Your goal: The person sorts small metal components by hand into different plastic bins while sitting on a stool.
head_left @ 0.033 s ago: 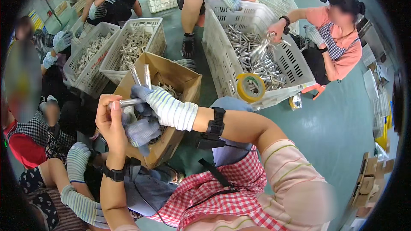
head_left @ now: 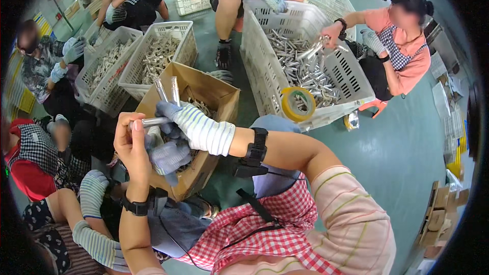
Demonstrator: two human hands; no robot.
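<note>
My bare left hand [head_left: 133,145] pinches one end of a shiny metal tube [head_left: 151,121] between thumb and fingers. My right hand [head_left: 196,125], in a white-and-grey striped glove, closes on the other end of that tube. Two more metal tubes [head_left: 168,90] rise upright from behind my right fingers. Both hands are over an open cardboard box [head_left: 206,175] with metal parts inside. Just below them is a grey-blue glove [head_left: 170,157]; I cannot tell whether a hand is in it.
Right of the box stands a big grey crate [head_left: 262,71] of metal tubes, with a yellow tape roll [head_left: 298,104] at its near edge. Two white crates [head_left: 130,79] of metal parts stand beyond the box. A co-worker's gloved arm [head_left: 97,234] is close on my left; other people sit around.
My hands and the tubes are in the same place. The co-worker at the right has shifted the hand holding tubes slightly over the crate.
</note>
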